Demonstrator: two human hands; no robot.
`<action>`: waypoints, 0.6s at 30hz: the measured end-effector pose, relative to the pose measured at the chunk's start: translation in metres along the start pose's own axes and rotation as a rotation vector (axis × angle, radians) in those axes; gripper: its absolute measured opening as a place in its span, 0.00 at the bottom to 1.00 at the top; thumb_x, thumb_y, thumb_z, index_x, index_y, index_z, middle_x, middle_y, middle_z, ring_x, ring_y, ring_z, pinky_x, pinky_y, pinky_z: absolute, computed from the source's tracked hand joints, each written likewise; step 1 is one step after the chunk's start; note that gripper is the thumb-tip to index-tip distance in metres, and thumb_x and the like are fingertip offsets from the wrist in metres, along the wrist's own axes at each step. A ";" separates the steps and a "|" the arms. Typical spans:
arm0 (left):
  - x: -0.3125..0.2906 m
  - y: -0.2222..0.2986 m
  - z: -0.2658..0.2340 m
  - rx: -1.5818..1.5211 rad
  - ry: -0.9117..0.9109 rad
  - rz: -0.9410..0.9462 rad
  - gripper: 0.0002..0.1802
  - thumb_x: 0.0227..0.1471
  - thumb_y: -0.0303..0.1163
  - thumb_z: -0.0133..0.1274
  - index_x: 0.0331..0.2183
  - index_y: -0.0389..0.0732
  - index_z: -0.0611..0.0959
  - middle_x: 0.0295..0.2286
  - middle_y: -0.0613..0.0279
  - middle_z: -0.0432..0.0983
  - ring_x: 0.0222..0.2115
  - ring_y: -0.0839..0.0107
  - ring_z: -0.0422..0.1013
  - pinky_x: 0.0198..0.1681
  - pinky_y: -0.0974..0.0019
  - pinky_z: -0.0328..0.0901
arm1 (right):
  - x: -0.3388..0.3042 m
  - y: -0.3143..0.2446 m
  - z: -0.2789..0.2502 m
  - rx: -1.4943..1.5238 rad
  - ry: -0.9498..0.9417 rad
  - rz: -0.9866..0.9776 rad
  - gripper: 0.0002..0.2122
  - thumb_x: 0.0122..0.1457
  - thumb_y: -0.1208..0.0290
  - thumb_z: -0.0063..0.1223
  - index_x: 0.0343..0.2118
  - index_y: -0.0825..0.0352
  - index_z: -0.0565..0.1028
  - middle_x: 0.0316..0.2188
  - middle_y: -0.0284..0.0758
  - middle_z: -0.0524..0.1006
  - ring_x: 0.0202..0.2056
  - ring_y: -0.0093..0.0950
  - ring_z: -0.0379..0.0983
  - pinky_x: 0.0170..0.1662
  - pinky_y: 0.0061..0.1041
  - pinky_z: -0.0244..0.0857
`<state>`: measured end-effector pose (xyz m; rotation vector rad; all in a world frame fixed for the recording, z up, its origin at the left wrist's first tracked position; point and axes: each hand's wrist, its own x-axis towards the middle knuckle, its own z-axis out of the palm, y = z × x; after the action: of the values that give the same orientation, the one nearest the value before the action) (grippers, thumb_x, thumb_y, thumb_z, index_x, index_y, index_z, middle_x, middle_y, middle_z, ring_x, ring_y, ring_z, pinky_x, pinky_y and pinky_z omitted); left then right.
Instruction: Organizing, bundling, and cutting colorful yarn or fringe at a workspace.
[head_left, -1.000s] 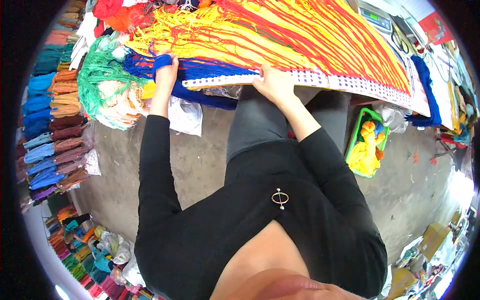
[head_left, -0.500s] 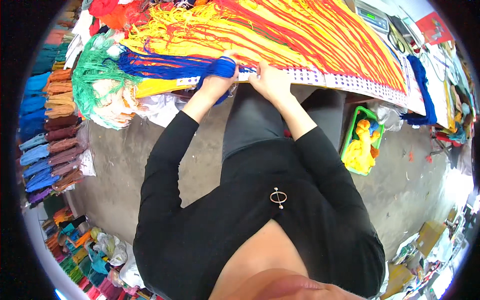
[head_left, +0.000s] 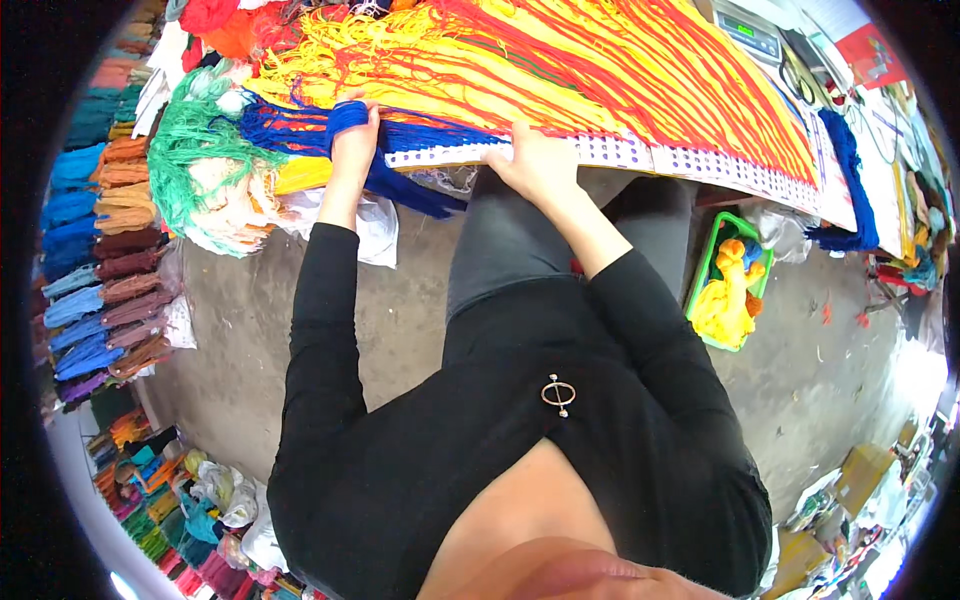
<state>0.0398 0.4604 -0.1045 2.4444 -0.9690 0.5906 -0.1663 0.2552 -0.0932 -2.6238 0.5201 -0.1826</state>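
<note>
Blue yarn [head_left: 346, 118] is looped round my left hand [head_left: 354, 152], whose fingers are closed on it near the table's front edge. From this hand blue strands run right along the edge, and a loose blue tail [head_left: 415, 192] hangs below. My right hand [head_left: 543, 165] lies on the white strip with purple dots [head_left: 600, 152], by the right end of the blue strands. Its thumb and forefinger are apart, with the other fingers partly hidden. Behind both hands, red and yellow yarn strands [head_left: 640, 75] fan across the table from the dotted strip.
Green yarn [head_left: 190, 140] spills over the table's left end. A digital scale [head_left: 748, 36] and a dark blue yarn bundle [head_left: 845, 180] are at the right. On the floor stands a green basket [head_left: 692, 290] with yellow yarn [head_left: 722, 310]. Coloured skeins [head_left: 75, 250] line the left.
My left hand has moved left along the edge with the blue yarn, away from my right hand. The blue tail now hangs below the edge. My right hand has stayed nearly in place.
</note>
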 end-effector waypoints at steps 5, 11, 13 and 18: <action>-0.004 0.074 -0.005 -0.428 -0.165 0.010 0.10 0.44 0.29 0.57 0.32 0.38 0.78 0.36 0.54 0.69 0.32 0.62 0.71 0.35 0.65 0.66 | 0.006 0.009 0.008 0.018 -0.024 0.008 0.24 0.47 0.52 0.51 0.37 0.70 0.67 0.26 0.47 0.76 0.29 0.43 0.74 0.34 0.39 0.67; -0.029 0.099 0.028 -0.332 -0.237 0.227 0.09 0.43 0.23 0.54 0.32 0.38 0.78 0.37 0.51 0.69 0.38 0.56 0.69 0.40 0.60 0.65 | 0.009 0.001 0.003 0.003 -0.098 0.033 0.24 0.48 0.51 0.47 0.39 0.70 0.66 0.26 0.47 0.76 0.30 0.42 0.75 0.34 0.39 0.68; -0.030 0.094 0.029 -0.351 -0.250 0.180 0.07 0.43 0.22 0.53 0.30 0.36 0.78 0.38 0.51 0.70 0.38 0.56 0.69 0.40 0.61 0.65 | 0.008 -0.002 0.001 0.007 -0.116 0.047 0.25 0.49 0.51 0.46 0.39 0.70 0.66 0.26 0.47 0.76 0.30 0.42 0.75 0.34 0.39 0.68; -0.023 0.078 0.026 -0.351 -0.105 0.205 0.06 0.43 0.23 0.53 0.29 0.37 0.79 0.37 0.54 0.71 0.37 0.58 0.70 0.40 0.62 0.64 | 0.007 0.002 0.002 0.001 -0.090 0.051 0.24 0.48 0.51 0.46 0.37 0.70 0.68 0.26 0.46 0.76 0.30 0.40 0.75 0.35 0.37 0.67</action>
<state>-0.0249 0.4074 -0.1186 2.0971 -1.2597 0.3247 -0.1601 0.2514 -0.0952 -2.6006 0.5555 -0.0489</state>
